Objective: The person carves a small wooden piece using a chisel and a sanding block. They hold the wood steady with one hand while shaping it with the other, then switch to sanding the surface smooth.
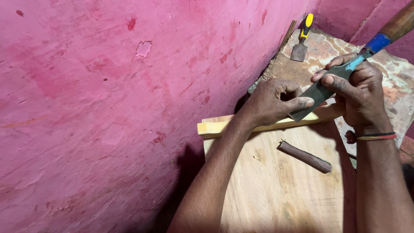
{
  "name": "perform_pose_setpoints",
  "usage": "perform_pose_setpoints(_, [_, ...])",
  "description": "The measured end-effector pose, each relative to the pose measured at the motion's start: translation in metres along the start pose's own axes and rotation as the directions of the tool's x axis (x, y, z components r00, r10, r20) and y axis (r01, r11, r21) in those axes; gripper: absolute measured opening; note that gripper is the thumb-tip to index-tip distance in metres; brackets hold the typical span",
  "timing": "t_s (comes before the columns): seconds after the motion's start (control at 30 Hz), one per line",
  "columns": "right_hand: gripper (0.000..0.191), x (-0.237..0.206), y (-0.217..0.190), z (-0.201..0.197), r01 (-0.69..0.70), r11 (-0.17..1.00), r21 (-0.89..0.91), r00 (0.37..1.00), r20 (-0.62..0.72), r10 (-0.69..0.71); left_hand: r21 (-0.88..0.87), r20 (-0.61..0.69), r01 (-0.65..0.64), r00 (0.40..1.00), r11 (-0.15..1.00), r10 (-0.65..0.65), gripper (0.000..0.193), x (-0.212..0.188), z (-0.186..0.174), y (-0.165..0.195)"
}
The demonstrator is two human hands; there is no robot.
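Along the left side rises a pink plastered wall [108,86], chipped and scuffed in places. Beside it lies a pale wooden board [276,190], and across its far edge rests a light yellow wooden strip [220,127]. The person's left hand [271,101] sits on that strip, fingers curled into a loose fist, the thumb pressed against the blade of a wide chisel [321,92]. The blade's edge meets the strip just beside that thumb. On the board, nearer the person, lies a short dark brown stick [305,156], apart from both hands. Farther back, on a stained worktop [327,51] near the wall, lies a smaller chisel with a yellow and black handle [302,39]. The right hand [360,88] grips the wide chisel, fingers wrapped over the blade below its blue collar and brown wooden handle, a threaded band at the wrist.
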State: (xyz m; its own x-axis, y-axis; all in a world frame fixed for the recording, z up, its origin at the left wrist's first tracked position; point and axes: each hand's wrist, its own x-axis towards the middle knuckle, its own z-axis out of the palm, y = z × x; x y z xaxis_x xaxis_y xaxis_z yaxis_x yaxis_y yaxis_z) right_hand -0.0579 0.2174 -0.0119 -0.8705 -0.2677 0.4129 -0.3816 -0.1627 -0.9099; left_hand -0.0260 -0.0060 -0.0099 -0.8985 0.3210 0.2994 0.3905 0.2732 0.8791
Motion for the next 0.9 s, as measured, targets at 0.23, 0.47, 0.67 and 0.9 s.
perform_pose_setpoints(0.23, [0.018, -0.001, -0.001, 0.001, 0.019, 1.000, 0.012, 1.000, -0.004, -0.019, -0.033, -0.004, -0.022, 1.000, 0.999, 0.022, 0.033, 0.000, 0.001, -0.004])
perform_pose_setpoints(0.47, [0.020, 0.001, -0.005, 0.004, -0.017, 0.998, -0.058, 0.999, -0.046, 0.015, -0.036, 0.010, -0.020, 1.000, 0.999, 0.021, 0.035, 0.002, 0.001, -0.007])
perform_pose_setpoints(0.67, [0.017, 0.000, 0.000, 0.000, 0.002, 1.000, -0.016, 0.999, 0.047, -0.002, -0.061, 0.079, -0.029, 0.996, 0.998, 0.034, 0.034, 0.001, -0.001, -0.012])
perform_pose_setpoints(0.9, [0.017, -0.002, 0.003, -0.003, -0.067, 0.998, 0.017, 0.995, 0.079, 0.065, -0.046, 0.131, 0.014, 0.991, 0.999, -0.008, 0.027, -0.002, -0.001, -0.008])
